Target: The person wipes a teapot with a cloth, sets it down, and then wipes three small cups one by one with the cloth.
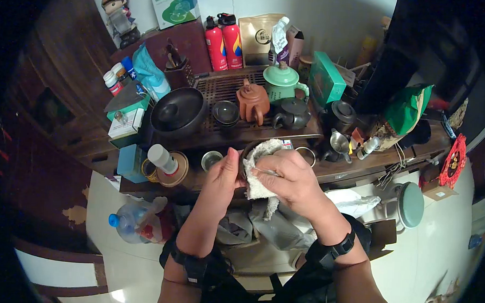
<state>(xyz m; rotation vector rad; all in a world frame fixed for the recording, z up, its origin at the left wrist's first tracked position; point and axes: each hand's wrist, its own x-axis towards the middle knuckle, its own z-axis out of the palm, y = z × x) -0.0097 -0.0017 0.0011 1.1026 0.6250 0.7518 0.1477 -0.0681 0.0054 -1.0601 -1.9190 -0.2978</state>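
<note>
My left hand (224, 172) is closed around the left side of a dark round vessel (247, 154), mostly hidden behind the cloth and my fingers. A white, fluffy cloth (258, 188) is pinched in my right hand (289, 177) and lies against that vessel, its lower end hanging down. Just left of my left hand stands a small cup (212, 160). Beyond my hands are a brown clay teapot (253, 102), a dark teapot (292, 113) and stacked dark bowls (225, 113).
On the slatted tray (215, 86) stands a green lidded pot (282, 81). A large black bowl (178, 112) is at left, near a white-capped jar (162, 159). A metal pitcher (339, 143) is at right. Red canisters (216, 46) stand behind. Below are plastic bags (282, 227) and a green stool (411, 205).
</note>
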